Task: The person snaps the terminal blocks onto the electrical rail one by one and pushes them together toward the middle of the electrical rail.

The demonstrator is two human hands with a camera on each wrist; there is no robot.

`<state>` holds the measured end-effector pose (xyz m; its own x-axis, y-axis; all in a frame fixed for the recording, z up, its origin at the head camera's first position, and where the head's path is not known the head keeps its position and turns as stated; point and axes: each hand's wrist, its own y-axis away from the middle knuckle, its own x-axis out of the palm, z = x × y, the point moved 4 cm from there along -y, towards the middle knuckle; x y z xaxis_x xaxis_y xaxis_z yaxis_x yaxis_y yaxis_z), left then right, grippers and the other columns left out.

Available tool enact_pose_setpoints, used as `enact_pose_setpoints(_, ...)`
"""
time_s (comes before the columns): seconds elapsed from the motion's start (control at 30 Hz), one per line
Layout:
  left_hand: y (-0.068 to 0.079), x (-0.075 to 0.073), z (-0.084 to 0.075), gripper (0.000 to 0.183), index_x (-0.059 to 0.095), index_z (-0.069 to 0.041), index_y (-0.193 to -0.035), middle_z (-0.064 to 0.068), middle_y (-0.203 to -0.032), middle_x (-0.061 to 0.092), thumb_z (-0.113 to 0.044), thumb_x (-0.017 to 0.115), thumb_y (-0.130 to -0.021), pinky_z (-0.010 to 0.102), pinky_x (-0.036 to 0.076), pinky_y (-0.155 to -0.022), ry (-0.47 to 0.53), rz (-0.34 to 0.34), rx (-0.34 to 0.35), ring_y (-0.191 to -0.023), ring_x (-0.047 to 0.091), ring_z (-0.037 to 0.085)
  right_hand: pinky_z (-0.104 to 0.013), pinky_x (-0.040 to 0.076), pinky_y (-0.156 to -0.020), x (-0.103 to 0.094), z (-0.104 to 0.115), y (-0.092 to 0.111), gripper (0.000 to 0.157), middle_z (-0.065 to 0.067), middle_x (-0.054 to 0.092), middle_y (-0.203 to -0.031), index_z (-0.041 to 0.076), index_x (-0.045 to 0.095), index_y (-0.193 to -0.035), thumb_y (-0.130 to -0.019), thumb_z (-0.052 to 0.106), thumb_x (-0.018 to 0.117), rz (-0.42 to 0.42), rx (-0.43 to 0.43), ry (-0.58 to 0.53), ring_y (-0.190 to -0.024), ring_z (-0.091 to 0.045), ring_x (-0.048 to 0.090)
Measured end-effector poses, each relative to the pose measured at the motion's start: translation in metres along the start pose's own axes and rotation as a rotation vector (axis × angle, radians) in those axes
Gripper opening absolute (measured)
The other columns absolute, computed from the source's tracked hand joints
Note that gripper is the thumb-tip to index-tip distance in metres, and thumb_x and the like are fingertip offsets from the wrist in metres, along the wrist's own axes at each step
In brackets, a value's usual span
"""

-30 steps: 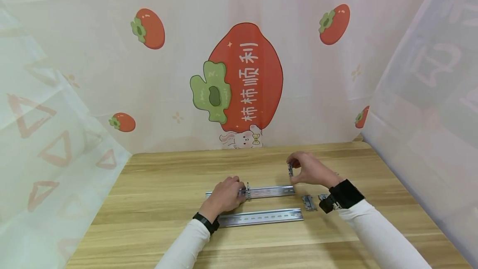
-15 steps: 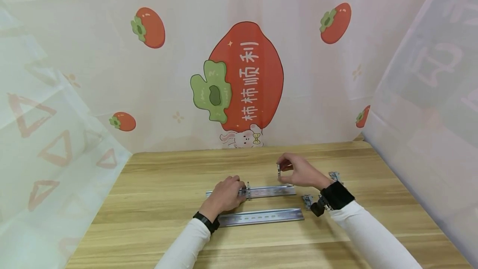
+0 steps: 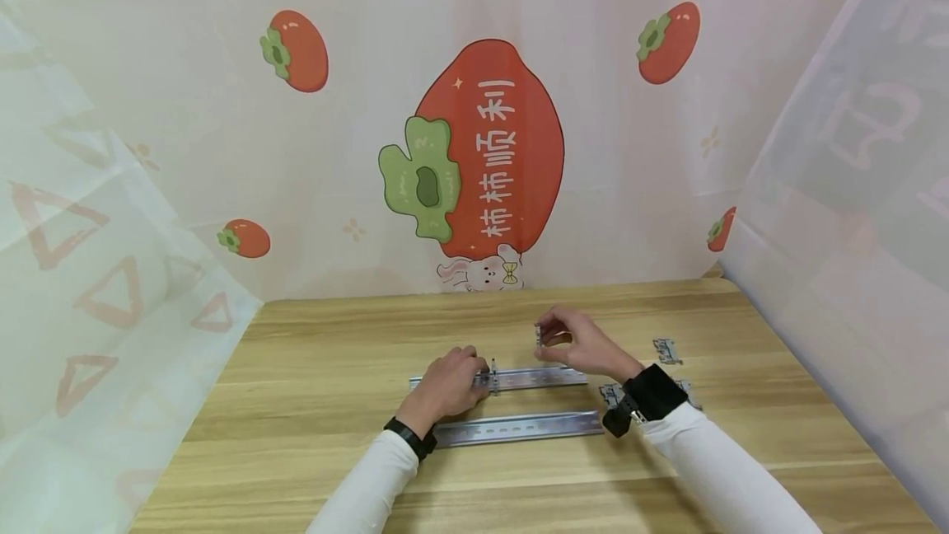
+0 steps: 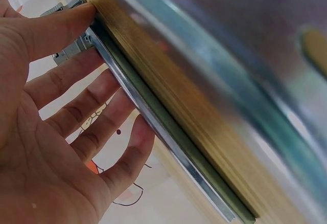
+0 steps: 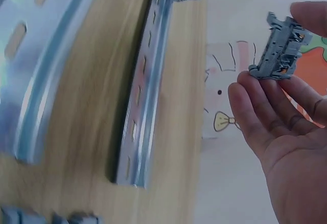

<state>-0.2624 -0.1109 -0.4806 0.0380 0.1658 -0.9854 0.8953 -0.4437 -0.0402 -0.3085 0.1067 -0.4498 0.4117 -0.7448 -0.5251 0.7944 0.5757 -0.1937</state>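
Your right hand (image 3: pixel 582 344) pinches 1 grey block (image 5: pixel 281 50) in the air near the far slotted rail (image 3: pixel 541 378). Your left hand (image 3: pixel 448 381) grips that rail where another block (image 3: pixel 493 377) stands on it.

The head camera looks forward and down across the table (image 3: pixel 334 336) to the printed cloth (image 3: pixel 356 147). The wrist cameras look, tilted and close up, at the left hand (image 4: pixel 46 152) and right hand (image 5: pixel 296 142); both also catch the metal rails (image 5: pixel 148 111) and cloth.
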Motion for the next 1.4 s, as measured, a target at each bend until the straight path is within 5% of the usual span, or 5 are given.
enact_pose_setpoints(0.43, -0.001, 0.000, 0.002, 0.033, 0.065, -0.016, -0.107, -0.002, -0.097, 0.053, -0.038, 0.064, -0.083, 0.034, 0.045, -0.069, -0.019, -0.004, 0.005, -0.088, 0.050, 0.016, -0.042, 0.042, -0.089, 0.018, 0.015, -0.009, 0.047, -0.021, 0.056, -0.109, -0.003, 0.052, -0.114, -0.075, 0.014, 0.073, 0.079, 0.022, -0.113, -0.100, -0.033, 0.056)
enact_pose_setpoints(0.8, -0.001, 0.001, 0.002, 0.032, 0.065, -0.016, -0.105, -0.003, -0.097, 0.053, -0.038, 0.065, -0.082, 0.034, 0.044, -0.069, -0.002, -0.013, 0.017, -0.087, 0.050, 0.016, -0.035, 0.043, -0.086, 0.046, -0.007, -0.022, 0.050, -0.005, 0.059, -0.105, 0.003, 0.054, -0.114, -0.073, 0.021, 0.076, 0.148, 0.007, 0.024, -0.097, -0.022, 0.056)
enact_pose_setpoints(1.4, -0.001, -0.001, 0.000, 0.029, 0.066, -0.016, -0.101, -0.004, -0.091, 0.051, -0.037, 0.065, -0.082, 0.031, 0.042, -0.064, 0.001, -0.024, 0.023, -0.082, 0.048, 0.015, -0.032, 0.043, -0.086, 0.064, -0.012, -0.022, 0.048, 0.000, 0.057, -0.106, 0.004, 0.054, -0.116, -0.075, 0.019, 0.074, 0.191, 0.015, 0.048, -0.100, -0.022, 0.056)
